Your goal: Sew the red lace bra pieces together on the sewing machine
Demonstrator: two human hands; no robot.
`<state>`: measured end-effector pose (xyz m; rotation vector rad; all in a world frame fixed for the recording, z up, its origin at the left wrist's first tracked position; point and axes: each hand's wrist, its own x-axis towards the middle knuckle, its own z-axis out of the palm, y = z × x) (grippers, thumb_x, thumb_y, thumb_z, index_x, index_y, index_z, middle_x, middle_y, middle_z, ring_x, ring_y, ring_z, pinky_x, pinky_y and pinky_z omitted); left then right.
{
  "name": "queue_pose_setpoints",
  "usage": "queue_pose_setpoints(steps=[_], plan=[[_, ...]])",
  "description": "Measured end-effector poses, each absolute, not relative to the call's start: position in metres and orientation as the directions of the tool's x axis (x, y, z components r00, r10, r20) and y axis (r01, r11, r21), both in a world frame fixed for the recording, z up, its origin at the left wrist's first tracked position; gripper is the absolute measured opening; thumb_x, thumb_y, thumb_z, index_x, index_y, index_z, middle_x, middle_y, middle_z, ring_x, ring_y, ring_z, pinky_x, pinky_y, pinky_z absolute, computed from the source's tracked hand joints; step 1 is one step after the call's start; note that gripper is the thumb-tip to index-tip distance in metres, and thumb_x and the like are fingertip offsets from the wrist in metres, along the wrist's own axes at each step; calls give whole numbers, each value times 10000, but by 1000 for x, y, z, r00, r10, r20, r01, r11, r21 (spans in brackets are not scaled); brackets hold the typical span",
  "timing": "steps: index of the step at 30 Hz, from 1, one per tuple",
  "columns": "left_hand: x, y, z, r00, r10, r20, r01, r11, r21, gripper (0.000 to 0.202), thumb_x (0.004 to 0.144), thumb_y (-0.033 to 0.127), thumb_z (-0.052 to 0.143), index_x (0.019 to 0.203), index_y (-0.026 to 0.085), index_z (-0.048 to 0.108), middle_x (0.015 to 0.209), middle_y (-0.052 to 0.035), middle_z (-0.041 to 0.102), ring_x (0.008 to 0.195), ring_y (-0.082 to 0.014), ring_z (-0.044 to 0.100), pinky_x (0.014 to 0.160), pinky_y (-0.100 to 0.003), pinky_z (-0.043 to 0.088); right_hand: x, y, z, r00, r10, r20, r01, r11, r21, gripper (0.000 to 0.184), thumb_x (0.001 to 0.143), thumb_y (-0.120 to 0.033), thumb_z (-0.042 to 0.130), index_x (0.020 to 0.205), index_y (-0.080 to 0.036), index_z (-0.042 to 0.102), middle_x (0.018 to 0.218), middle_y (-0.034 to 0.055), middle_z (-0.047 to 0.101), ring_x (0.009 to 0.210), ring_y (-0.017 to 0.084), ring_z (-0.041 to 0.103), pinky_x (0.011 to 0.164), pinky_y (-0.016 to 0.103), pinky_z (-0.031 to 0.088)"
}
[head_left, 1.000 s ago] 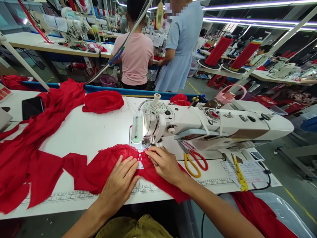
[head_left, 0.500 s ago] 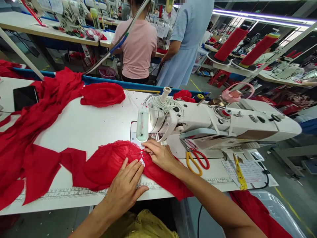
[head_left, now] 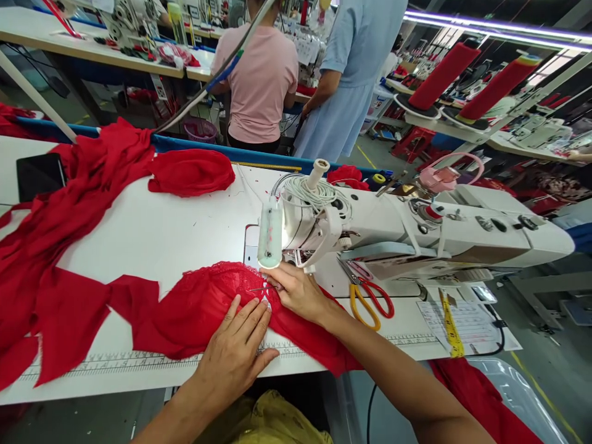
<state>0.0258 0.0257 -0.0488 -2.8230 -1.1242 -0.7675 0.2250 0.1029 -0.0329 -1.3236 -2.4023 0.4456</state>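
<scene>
A red lace garment piece (head_left: 203, 302) lies on the white sewing table (head_left: 176, 234), under the head of a white sewing machine (head_left: 393, 228). My left hand (head_left: 235, 351) lies flat on the red fabric, fingers stretched out toward the needle. My right hand (head_left: 296, 290) rests on the fabric just below the presser foot, fingers pressed together on the lace at a small white tag (head_left: 266, 302). Both forearms come in from the bottom edge.
Red-and-yellow-handled scissors (head_left: 370, 296) lie right of my right hand. A yellow tape measure (head_left: 451, 327) and papers sit further right. Red fabric (head_left: 60, 234) is heaped across the left of the table beside a black phone (head_left: 39, 176). Two people stand behind the table.
My right hand has moved up and left toward the needle, pushing the lace under the machine head. My left hand shifted slightly. The view tilted down a little.
</scene>
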Motion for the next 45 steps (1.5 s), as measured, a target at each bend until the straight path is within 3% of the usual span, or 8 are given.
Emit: queue_pose_setpoints(steps=[8,13,15,20,24,34,40,45], plan=[[28,22,-50,598,649,469,662,-731,168,430,989,297,517,1353,71,558,1335,-133,645,1290,-271,542,1234,-512,193,227,85,-14,-438,878,195,820,479,-312,291,985,-121,462,1213,-211,618,1041,76,695,842,174,642,670,250,437],[25,27,-53,631,602,489,652,-754,88,425,973,309,549,1331,82,580,1329,-116,653,1296,-262,538,1256,-497,123,250,52,67,-531,844,76,676,477,-562,214,934,-334,653,1120,-229,633,766,-29,659,689,135,610,612,223,423],[24,28,-55,636,582,506,650,-758,55,446,971,328,554,1344,85,572,1345,-111,644,1293,-255,542,1262,-485,103,263,52,113,-569,803,177,610,556,-564,294,975,-348,585,1238,-218,578,903,12,676,739,136,615,660,236,453],[20,27,-57,636,559,532,658,-753,4,516,975,363,546,1416,100,506,1403,-115,601,1331,-244,519,1253,-466,181,281,100,191,-458,601,656,844,525,109,261,987,-124,454,1094,-240,662,846,26,591,813,170,570,798,347,444],[17,25,-58,593,561,578,683,-730,8,520,955,279,568,1440,111,481,1456,-145,544,1393,-280,459,1221,-488,278,273,143,211,-545,500,673,824,466,321,280,976,-59,455,900,-238,656,911,1,620,1007,187,583,1045,553,342],[19,24,-51,486,625,611,674,-713,193,506,943,143,578,1435,164,461,1389,-165,572,1338,-305,502,1159,-577,364,232,132,227,-634,500,590,657,751,70,643,1011,-424,123,703,-175,629,883,-138,672,994,70,606,851,354,466],[-10,18,-55,541,581,608,612,-768,189,520,892,78,621,1389,198,521,1308,-143,634,1278,-338,555,1131,-602,397,271,49,149,-608,570,553,747,646,155,253,1000,-179,524,1160,-296,682,1182,-5,704,1139,151,628,991,370,498],[-42,25,-85,533,484,694,576,-808,121,452,909,168,608,1353,247,568,1230,-91,686,1138,-284,644,1113,-515,448,304,-30,40,-154,825,544,855,387,-346,291,967,-113,510,1200,-239,631,921,34,723,852,145,692,750,258,568]])
